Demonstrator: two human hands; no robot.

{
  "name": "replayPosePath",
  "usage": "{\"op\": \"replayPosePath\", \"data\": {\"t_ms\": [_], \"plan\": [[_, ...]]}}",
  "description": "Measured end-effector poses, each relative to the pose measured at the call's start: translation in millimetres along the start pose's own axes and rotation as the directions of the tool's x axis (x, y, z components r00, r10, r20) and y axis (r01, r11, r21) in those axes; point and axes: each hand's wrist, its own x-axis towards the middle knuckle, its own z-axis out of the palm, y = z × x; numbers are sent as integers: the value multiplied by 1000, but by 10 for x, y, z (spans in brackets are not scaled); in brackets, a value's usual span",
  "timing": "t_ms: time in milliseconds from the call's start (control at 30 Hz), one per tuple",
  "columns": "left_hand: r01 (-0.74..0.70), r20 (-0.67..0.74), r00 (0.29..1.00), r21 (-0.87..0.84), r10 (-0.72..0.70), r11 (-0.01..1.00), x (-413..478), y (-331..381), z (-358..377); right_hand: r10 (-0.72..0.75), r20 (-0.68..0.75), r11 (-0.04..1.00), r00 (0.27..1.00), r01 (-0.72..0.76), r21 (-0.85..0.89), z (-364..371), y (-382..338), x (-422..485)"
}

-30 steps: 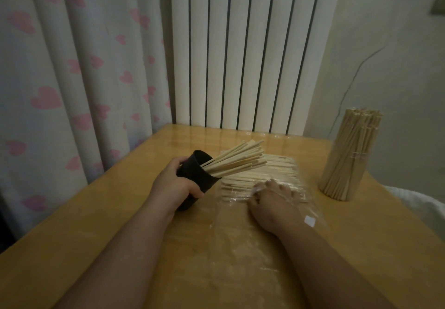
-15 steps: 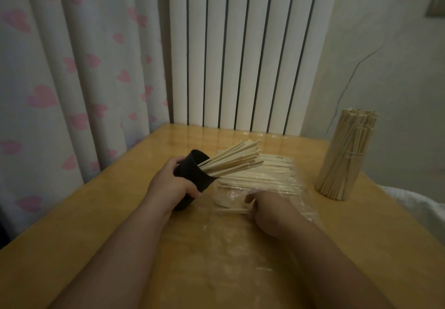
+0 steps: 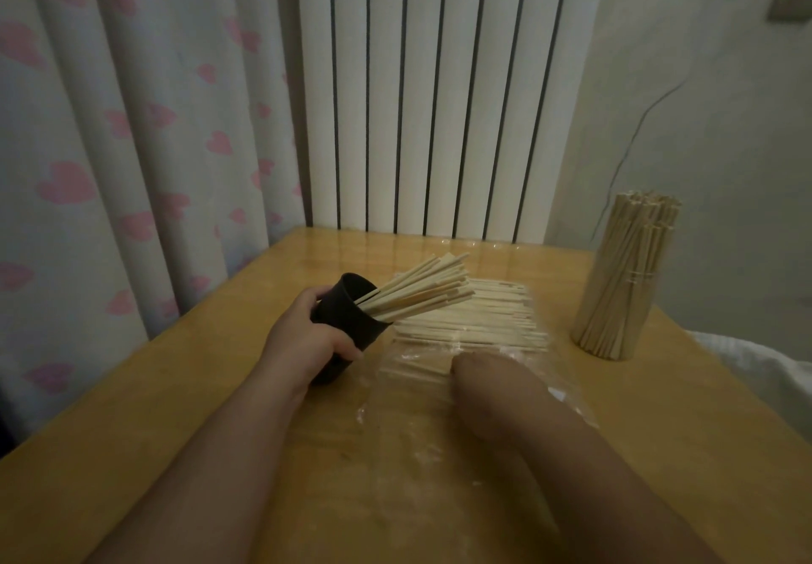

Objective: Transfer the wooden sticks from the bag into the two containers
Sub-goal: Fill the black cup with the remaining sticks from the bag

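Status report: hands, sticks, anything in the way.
Left hand grips tilted black cup, partly filled with wooden sticks. Right hand blurred at clear plastic bag, grip unreadable. Loose sticks lie in bag. Nothing blocking.

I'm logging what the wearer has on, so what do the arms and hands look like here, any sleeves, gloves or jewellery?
The left forearm and right forearm are bare to the picture's bottom edge: no sleeves, gloves, watch or bracelet show. The left hand shows no ring; the right hand is too blurred to tell.
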Motion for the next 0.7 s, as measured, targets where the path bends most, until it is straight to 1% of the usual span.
{"op": "replayPosePath", "data": {"t_ms": [233,267,333,400,467,567,600,667,700], "plan": [[3,-8,1000,-13,-3,1000,10,-2,-5,-4,-30,997,1000,6,76,-203,-53,-85],[5,-7,1000,-17,-5,1000,10,-3,-8,-15,-56,997,998,19,68,-248,-66,-122],[12,-3,1000,-22,-12,1000,13,-4,-12,-34,-117,999,993,34,-1,-349,-102,-208],[13,-4,1000,-26,-13,1000,17,-3,-14,-69,-241,997,968,57,-57,-448,-133,-287],[14,-6,1000,-26,-14,1000,14,1,-15,-120,-400,991,908,88,-99,-552,-145,-351],[17,12,1000,-28,-17,999,6,5,-19,-146,-582,989,800,97,-114,-606,-124,-386],[18,14,1000,-29,-18,999,3,9,-21,-144,-647,990,748,109,-94,-589,-105,-374],[17,14,1000,-34,-17,999,1,8,-22,-146,-787,986,599,154,-66,-529,-55,-322],[16,17,1000,-35,-15,999,3,3,-20,-149,-821,985,552,153,-75,-486,-23,-285]]}}
